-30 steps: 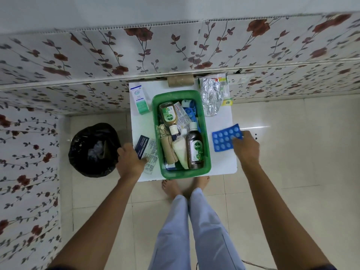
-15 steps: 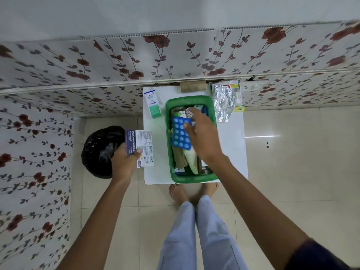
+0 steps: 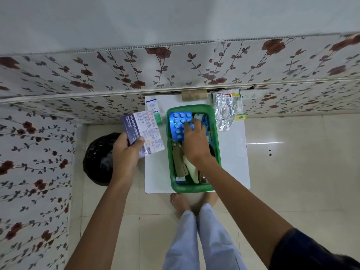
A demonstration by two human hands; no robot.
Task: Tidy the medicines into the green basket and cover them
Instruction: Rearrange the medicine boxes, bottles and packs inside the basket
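Note:
The green basket stands on a small white table and holds several medicines. My right hand is inside the basket, its fingers on a blue blister pack lying at the far end. Bandage rolls and bottles below it are partly hidden by my wrist. To the left of the basket, above the table's edge, my left hand holds up a medicated dressing box. A white and green box lies at the table's far left. A silver foil packet lies at the far right.
A brown cardboard roll rests against the floral wall at the back of the table. A black bin bag sits on the tiled floor left of the table. My bare feet stand at the table's near edge.
My right hand carried the blue blister pack from the table's right side into the basket and set it at the far end. My left hand lifted the dressing box off the table.

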